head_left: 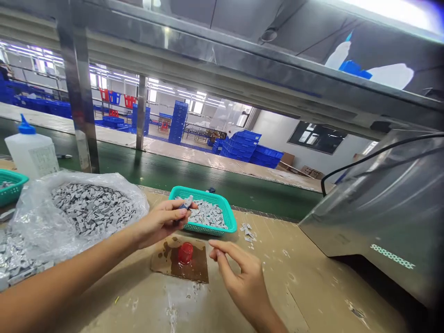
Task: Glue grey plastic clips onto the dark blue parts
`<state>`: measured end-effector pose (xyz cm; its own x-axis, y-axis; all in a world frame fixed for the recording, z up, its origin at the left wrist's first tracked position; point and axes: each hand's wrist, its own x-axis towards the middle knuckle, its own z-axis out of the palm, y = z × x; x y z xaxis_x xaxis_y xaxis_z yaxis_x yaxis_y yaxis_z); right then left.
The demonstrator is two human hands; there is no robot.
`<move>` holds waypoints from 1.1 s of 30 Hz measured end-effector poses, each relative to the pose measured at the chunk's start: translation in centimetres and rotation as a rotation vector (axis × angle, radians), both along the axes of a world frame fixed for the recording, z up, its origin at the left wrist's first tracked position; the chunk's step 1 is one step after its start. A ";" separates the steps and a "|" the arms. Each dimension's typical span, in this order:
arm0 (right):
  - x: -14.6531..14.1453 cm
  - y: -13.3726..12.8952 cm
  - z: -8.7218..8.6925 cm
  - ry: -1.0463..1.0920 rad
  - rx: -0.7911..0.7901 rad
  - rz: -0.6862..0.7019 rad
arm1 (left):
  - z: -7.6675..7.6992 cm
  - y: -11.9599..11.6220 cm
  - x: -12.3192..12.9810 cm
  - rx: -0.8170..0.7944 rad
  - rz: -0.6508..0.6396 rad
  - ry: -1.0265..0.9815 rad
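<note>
My left hand (163, 219) pinches a small grey and dark blue plastic part (187, 203) in front of a teal basket (230, 220). Many small light grey plastic pieces (207, 213) fill that basket. Lower and to the right is my right hand (239, 275), thumb and forefinger closed together; whatever sits between the tips, if anything, is too small to make out. Between the hands a red cup-shaped thing (185, 253) stands on a wet brown board (190, 273).
At left lie an open clear plastic bag (41, 231) of grey pieces and a white bottle (33, 150) with a blue nozzle. A few loose pieces (247, 232) lie right of the basket. A metal housing (378, 199) bounds the right; a green conveyor belt (263, 201) runs behind.
</note>
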<state>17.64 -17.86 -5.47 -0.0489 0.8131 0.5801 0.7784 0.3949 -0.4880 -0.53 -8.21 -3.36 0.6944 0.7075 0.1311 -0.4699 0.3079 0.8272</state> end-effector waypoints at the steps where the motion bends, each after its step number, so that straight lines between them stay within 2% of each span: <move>1: 0.5 1.4 0.4 -0.083 -0.070 -0.036 | 0.4 0.6 -0.4 0.054 0.048 0.008; 2: 1.1 3.1 0.8 -0.192 -0.173 -0.084 | 0.7 1.1 -0.9 0.104 0.096 0.017; 4: 2.4 6.6 1.4 -0.275 -0.255 -0.107 | 1.1 2.2 -1.9 0.195 0.194 0.061; 6: 3.6 9.7 1.5 -0.328 -0.337 -0.122 | 0.9 3.4 -2.8 0.343 0.319 0.228; 8: 4.3 11.7 1.3 -0.367 -0.426 -0.110 | 0.3 5.0 -3.4 0.518 0.431 0.466; 11: 4.7 12.7 0.6 -0.389 -0.502 -0.087 | -0.4 8.1 -3.6 0.695 0.481 0.768; 17: 4.9 12.4 0.2 -0.341 -0.537 -0.111 | -1.4 15.3 -1.1 0.839 0.556 1.270; 21: 5.1 12.5 -0.1 -0.255 -0.505 -0.137 | -1.9 19.0 1.2 0.832 0.550 1.538; 24: 5.3 12.6 -0.4 -0.179 -0.478 -0.128 | -1.6 20.7 4.1 0.858 0.471 1.637; 29: 5.6 12.8 -0.4 -0.043 -0.442 -0.119 | -1.0 21.7 10.9 1.000 0.170 1.588; 31: 5.6 12.9 -0.4 -0.011 -0.439 -0.115 | -1.1 21.8 12.8 1.019 0.117 1.548; 33: 5.7 13.0 -0.4 -0.004 -0.448 -0.108 | -1.1 21.8 13.3 1.010 0.121 1.495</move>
